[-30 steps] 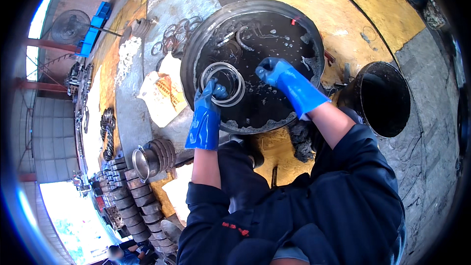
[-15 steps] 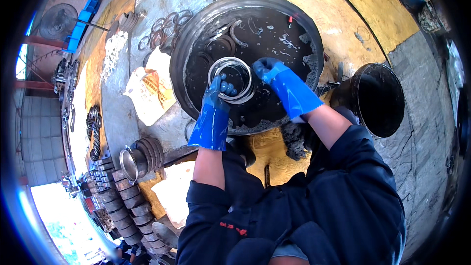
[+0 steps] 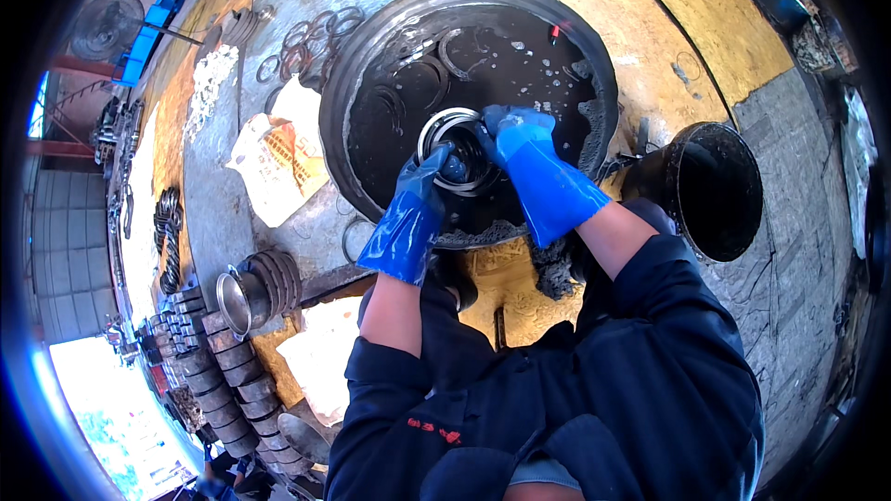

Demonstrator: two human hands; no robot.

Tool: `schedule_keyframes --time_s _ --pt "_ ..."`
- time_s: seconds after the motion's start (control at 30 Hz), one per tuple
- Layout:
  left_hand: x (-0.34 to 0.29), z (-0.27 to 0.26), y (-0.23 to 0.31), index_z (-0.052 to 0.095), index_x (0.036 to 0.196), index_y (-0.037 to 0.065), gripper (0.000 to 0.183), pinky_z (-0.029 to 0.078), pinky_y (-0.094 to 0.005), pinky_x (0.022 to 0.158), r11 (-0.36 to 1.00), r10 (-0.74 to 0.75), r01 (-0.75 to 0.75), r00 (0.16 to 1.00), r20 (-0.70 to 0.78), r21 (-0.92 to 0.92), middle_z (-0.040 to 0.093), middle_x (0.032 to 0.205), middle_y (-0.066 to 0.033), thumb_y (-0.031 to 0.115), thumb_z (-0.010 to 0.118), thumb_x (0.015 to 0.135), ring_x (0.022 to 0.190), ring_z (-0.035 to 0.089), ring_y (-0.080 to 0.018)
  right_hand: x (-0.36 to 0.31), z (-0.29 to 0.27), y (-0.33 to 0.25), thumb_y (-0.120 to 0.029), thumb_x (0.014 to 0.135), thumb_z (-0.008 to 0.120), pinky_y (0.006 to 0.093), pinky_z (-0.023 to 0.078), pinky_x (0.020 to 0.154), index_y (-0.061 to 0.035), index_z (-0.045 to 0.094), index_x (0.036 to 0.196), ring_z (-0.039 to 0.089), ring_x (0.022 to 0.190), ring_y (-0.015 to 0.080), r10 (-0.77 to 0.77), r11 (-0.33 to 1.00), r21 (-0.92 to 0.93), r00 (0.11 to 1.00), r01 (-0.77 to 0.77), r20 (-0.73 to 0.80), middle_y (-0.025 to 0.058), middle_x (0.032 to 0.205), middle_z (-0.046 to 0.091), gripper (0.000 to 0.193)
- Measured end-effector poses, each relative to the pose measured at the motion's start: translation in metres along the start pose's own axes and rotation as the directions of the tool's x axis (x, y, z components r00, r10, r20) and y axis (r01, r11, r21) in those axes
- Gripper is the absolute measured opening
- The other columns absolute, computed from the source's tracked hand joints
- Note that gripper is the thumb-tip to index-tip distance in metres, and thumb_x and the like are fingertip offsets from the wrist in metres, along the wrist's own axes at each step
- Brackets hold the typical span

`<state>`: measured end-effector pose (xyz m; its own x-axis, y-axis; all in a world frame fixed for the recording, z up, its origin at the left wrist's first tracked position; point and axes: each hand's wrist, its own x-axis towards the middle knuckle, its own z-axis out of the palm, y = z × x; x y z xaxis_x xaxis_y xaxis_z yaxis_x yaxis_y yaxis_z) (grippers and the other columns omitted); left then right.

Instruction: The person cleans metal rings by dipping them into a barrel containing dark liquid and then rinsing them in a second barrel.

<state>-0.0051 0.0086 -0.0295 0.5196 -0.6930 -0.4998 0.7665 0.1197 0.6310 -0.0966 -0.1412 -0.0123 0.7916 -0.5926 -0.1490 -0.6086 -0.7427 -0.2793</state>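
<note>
Over a wide round basin (image 3: 345,181) of dark liquid, I hold a shiny metal ring (image 3: 434,124) between both hands. My left hand (image 3: 425,178), in a long blue rubber glove, is closed around the near left side of the ring, its fingertips inside the opening. Gloved the same way, my right hand (image 3: 512,133) grips the upper right rim with bent fingers, and its thumb is hidden. More rings (image 3: 455,54) lie partly sunk in the liquid beyond my hands. A small red-tipped object (image 3: 555,32) is near the basin's far right side.
A black bucket (image 3: 719,190) stands to the right of the basin. On the left are a printed white sack (image 3: 283,162), a pile of loose rings (image 3: 311,42) and a metal pan (image 3: 234,301). Stacked metal cylinders (image 3: 227,376) stand at the lower left.
My right hand has moved left and down onto the ring's rim. The ring has shifted slightly right and is tilted differently, with my left hand still on it.
</note>
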Motion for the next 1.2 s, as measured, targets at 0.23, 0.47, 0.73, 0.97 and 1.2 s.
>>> schedule_keyframes --time_s 0.23,0.47,0.73,0.97,1.2 --pt "0.003 -0.017 -0.003 0.062 0.106 0.002 0.022 0.055 -0.0285 0.068 0.988 0.117 -0.114 0.993 -0.027 0.100 0.067 0.083 -0.0064 0.007 0.065 0.086 0.070 0.065 -0.0156 -0.006 -0.003 -0.001 -0.035 0.094 0.042 0.0472 0.050 0.068 -0.0150 0.063 0.103 0.068 0.089 0.0264 -0.107 0.993 -0.068 0.989 0.100 -0.102 0.0094 0.096 0.069 0.030" --pt "-0.010 0.003 0.002 0.064 0.102 0.001 0.017 0.056 -0.0304 0.069 0.973 0.171 -0.138 0.970 -0.172 0.186 0.068 0.085 -0.0072 0.007 0.063 0.087 0.072 0.065 -0.0167 -0.009 -0.004 0.010 -0.036 0.091 0.052 0.0400 0.051 0.080 -0.0112 0.065 0.106 0.067 0.092 0.0273 -0.107 0.953 0.260 0.977 0.153 -0.183 0.0119 0.095 0.070 0.032" --pt "-0.004 -0.006 0.005 0.063 0.107 0.001 0.023 0.055 -0.0313 0.078 0.982 0.184 -0.182 0.981 -0.060 0.047 0.068 0.091 -0.0090 0.005 0.065 0.085 0.079 0.066 -0.0188 -0.007 -0.024 0.023 -0.017 0.088 0.064 0.0296 0.050 0.089 0.0007 0.065 0.110 0.064 0.099 0.0177 -0.523 -0.198 0.891 0.813 -0.408 0.256 0.0106 0.108 0.067 0.028" --pt "0.000 -0.007 0.006 0.061 0.109 0.000 0.024 0.055 -0.0317 0.078 0.975 0.174 -0.167 0.984 -0.036 0.144 0.068 0.093 -0.0094 0.005 0.065 0.085 0.082 0.066 -0.0190 -0.007 -0.016 0.028 -0.014 0.086 0.068 0.0273 0.054 0.081 0.0026 0.064 0.109 0.066 0.089 0.0167 -0.140 0.074 0.982 0.973 -0.172 0.181 0.0111 0.096 0.069 0.029" --pt "-0.006 0.007 0.005 0.062 0.108 0.002 0.023 0.056 -0.0360 0.077 0.977 0.208 -0.201 0.972 -0.114 0.067 0.068 0.091 -0.0098 0.005 0.064 0.086 0.080 0.067 -0.0207 0.014 0.002 0.028 -0.011 0.084 0.068 0.0323 0.056 0.078 0.0029 0.064 0.105 0.067 0.086 0.0219 0.076 -0.308 0.945 0.988 -0.107 0.136 0.0152 0.100 0.068 0.025"
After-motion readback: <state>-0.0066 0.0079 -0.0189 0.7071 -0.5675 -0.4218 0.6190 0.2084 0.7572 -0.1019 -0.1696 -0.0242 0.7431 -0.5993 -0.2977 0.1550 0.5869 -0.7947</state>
